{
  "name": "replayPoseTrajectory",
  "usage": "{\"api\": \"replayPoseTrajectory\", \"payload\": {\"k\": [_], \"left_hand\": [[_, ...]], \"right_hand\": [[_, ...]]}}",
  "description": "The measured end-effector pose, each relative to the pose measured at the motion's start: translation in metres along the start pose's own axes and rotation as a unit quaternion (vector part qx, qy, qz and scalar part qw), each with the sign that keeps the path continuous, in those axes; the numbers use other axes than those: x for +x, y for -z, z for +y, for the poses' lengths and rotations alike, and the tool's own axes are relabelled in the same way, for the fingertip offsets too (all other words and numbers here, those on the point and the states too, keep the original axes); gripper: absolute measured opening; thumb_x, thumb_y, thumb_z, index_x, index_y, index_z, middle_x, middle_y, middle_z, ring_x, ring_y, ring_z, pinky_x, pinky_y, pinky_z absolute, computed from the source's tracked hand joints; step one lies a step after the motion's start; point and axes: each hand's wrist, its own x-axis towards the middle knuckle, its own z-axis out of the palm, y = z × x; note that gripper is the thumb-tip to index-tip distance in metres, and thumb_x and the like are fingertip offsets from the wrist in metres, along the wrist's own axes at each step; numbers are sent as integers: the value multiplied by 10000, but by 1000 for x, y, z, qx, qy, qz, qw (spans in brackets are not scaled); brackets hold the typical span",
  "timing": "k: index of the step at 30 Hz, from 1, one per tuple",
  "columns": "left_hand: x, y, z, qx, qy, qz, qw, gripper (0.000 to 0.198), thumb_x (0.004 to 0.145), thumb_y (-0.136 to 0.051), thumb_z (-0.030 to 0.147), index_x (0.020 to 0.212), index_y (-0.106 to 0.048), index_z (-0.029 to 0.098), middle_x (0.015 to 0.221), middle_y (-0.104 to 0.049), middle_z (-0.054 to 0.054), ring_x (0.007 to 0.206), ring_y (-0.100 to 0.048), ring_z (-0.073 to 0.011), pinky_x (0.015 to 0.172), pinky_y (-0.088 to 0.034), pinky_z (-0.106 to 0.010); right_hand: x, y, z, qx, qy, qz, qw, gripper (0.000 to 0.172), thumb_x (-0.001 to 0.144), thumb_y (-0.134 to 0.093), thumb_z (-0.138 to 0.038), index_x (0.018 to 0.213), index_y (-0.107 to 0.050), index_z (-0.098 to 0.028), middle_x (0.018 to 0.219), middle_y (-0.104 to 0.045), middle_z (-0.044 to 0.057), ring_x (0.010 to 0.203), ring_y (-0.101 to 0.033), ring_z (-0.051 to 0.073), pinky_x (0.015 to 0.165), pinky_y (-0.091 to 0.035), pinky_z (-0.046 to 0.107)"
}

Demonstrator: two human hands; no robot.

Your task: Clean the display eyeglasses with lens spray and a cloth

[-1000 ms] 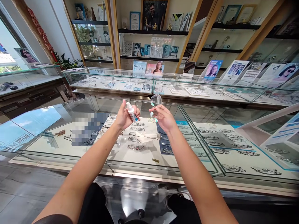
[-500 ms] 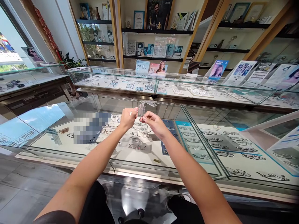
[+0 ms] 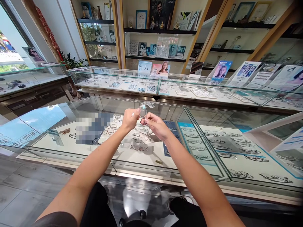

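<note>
Both my hands meet above the glass display case (image 3: 99, 153), holding a pair of eyeglasses (image 3: 143, 112) with clear lenses. My left hand (image 3: 130, 119) is closed on the glasses at the left, thumb uppermost; something small and white shows by its fingers. My right hand (image 3: 155, 125) pinches the frame's lower right side between thumb and fingers. One temple hangs down near the right fingers. A small clear or white tag (image 3: 150, 105) shows just beyond the lens. Under my hands, several eyeglass frames (image 3: 139, 148) lie in rows inside the case.
More eyeglass frames (image 3: 245, 157) lie in the right section of the case. A small brass-coloured piece (image 3: 159, 162) lies near the case's front. Beyond runs a second glass counter (image 3: 113, 74) with upright advertising cards (image 3: 220, 72). A white-framed stand (image 3: 279, 126) is at the right.
The glasses have tilted slightly in my hands, and a bluish reflection now shows on the lens. The tag beyond has shifted a little to the left. Both hands keep their grip.
</note>
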Motion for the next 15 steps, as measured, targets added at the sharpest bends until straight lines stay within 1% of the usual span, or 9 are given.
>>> {"api": "replayPoseTrajectory", "payload": {"k": [2,4,8,10,13,15], "left_hand": [[-1,0,2,8,1,-6,1000,769,929,-410,840,469,-430,223,474,-426,-13,500,-389,-133,557,-296,-315],[-3,-1,5,27,5,-25,999,766,930,-395,842,485,-427,220,479,-408,-6,509,-374,-130,564,-283,-317],[-9,-6,11,78,1,-115,990,738,942,-385,819,514,-371,218,498,-352,9,534,-300,-117,579,-230,-320],[-11,-9,13,99,-5,-146,984,714,953,-378,783,522,-376,214,507,-338,11,543,-280,-116,585,-210,-323],[-12,-10,12,103,-7,-147,984,686,971,-363,741,534,-383,212,519,-346,9,547,-280,-117,594,-196,-329],[-12,-10,10,92,-5,-143,986,690,977,-371,746,537,-372,214,524,-352,9,549,-288,-118,597,-198,-328]], "right_hand": [[2,1,1,14,-2,12,1000,398,826,-911,-536,797,-636,-251,857,-717,-1,912,-628,194,879,-449,344],[4,2,1,42,1,37,998,399,791,-938,-525,797,-647,-253,872,-730,-3,900,-636,188,874,-471,338],[6,8,-1,104,20,100,989,388,759,-961,-486,797,-654,-251,902,-730,-14,857,-638,155,833,-513,302],[6,10,-3,117,21,114,986,372,774,-950,-465,797,-650,-246,907,-721,-15,845,-636,140,815,-526,282],[6,11,-4,126,18,115,985,359,780,-950,-442,796,-652,-241,911,-723,-18,849,-643,126,802,-537,253],[6,11,-4,130,19,115,985,360,778,-957,-437,793,-655,-239,907,-728,-22,848,-647,119,789,-538,237]]}}
